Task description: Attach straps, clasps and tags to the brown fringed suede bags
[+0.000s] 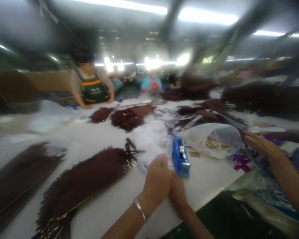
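My left hand (156, 179), with a silver bracelet at the wrist, lies on the white table (109, 205) with its fingers curled at the edge of a heap of clear plastic bags (151, 139). My right hand (177, 189) presses against it from the right, just below a blue tape dispenser (180, 156) that stands on the table. The picture is blurred by motion, so what the fingers hold is unclear. A brown fringed bag (89, 181) with gold hardware lies left of my hands, black scissors (131, 149) at its top.
Another person's hand (257, 142) and forearm reach in from the right by a plastic bag of small parts (214, 139). More brown fringed pieces (129, 118) lie farther back and at the far left (17, 176). A person in a green apron (91, 88) stands across the table.
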### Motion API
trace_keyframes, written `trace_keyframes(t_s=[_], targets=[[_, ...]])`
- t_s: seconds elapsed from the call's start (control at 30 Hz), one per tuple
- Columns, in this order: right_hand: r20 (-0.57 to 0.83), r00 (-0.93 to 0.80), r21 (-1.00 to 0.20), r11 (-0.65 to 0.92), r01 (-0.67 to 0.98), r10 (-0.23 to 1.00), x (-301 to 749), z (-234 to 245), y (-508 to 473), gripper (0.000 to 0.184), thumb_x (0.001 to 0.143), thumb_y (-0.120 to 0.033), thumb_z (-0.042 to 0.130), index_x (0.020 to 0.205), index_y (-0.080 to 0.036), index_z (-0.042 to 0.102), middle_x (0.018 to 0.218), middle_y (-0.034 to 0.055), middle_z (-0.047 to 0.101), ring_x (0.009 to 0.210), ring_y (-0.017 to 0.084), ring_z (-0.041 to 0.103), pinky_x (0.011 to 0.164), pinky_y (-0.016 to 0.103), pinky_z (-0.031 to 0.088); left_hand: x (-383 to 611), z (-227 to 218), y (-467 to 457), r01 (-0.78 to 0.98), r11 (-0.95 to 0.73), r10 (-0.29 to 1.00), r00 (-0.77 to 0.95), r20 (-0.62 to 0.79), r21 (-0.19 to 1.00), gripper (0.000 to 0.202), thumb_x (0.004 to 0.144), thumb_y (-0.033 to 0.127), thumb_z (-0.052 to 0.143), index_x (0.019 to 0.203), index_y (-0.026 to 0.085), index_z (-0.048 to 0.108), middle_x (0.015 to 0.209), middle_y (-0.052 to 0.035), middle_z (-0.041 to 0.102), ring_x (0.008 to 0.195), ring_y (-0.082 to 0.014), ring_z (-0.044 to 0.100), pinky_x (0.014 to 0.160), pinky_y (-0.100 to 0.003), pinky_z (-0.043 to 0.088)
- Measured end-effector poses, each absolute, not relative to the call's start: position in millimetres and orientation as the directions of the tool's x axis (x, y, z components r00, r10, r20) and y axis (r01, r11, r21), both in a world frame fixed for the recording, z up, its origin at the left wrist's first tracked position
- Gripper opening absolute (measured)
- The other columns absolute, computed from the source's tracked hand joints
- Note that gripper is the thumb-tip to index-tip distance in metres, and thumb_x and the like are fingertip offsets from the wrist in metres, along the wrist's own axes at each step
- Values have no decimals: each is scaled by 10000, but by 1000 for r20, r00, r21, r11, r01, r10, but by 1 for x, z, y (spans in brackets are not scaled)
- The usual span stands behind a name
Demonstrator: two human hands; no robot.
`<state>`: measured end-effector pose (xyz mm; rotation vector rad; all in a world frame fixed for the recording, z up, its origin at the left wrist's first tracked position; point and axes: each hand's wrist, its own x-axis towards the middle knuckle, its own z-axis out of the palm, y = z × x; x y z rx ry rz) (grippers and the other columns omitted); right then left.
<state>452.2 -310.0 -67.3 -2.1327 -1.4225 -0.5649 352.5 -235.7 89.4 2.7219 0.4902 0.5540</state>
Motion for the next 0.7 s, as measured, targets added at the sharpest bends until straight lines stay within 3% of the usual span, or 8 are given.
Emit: trace_keyframes(t_s=[0.1,0.2,0.3,0.4,0.53,0.7], targets=[[570,315,-177,-261,949,759,460,-69,-305,494,883,-77,335,1335,-182,505,1223,119,632,1135,226,572,938,410,505,374,22,-200,314,-921,363,906,217,230,476,857,128,426,1333,119,445,1453,-182,395,1373,-336,303,1103,-558,275],[539,284,-164,-232,959,792,468,-74,-304,532,868,-39,312,1354,-169,481,1299,118,588,1206,220,535,966,401,497,379,-20,-175,391,-884,434,890,141,258,327,880,96,370,1122,128,587,1249,-172,571,1191,-281,507,1000,-455,371],[540,362,-155,-333,930,760,475,-78,-307,537,864,-18,307,1360,-149,468,1332,132,560,1230,226,521,993,408,482,382,-29,-154,538,-764,592,804,57,358,281,931,176,335,916,130,612,963,-135,652,910,-234,607,804,-361,412],[518,412,-127,-409,903,749,481,-77,-307,495,887,-31,318,1344,-127,479,1333,157,553,1220,240,528,986,409,481,387,-28,-135,637,-641,707,708,5,427,329,960,274,308,848,155,594,871,-99,655,828,-209,602,706,-322,360],[422,394,-40,-418,908,816,480,-72,-292,404,926,-99,372,1295,-129,534,1349,163,543,1218,284,521,929,419,487,393,-33,-122,656,-602,728,685,-25,456,323,955,287,317,812,170,582,811,-70,651,762,-184,586,637,-306,300],[427,335,-8,-367,930,840,470,-79,-297,321,929,-150,432,1197,-147,610,1276,137,609,1209,317,517,943,460,440,393,-38,-123,639,-600,723,691,-16,481,315,954,275,310,813,179,575,791,-54,638,733,-176,564,621,-306,278]])
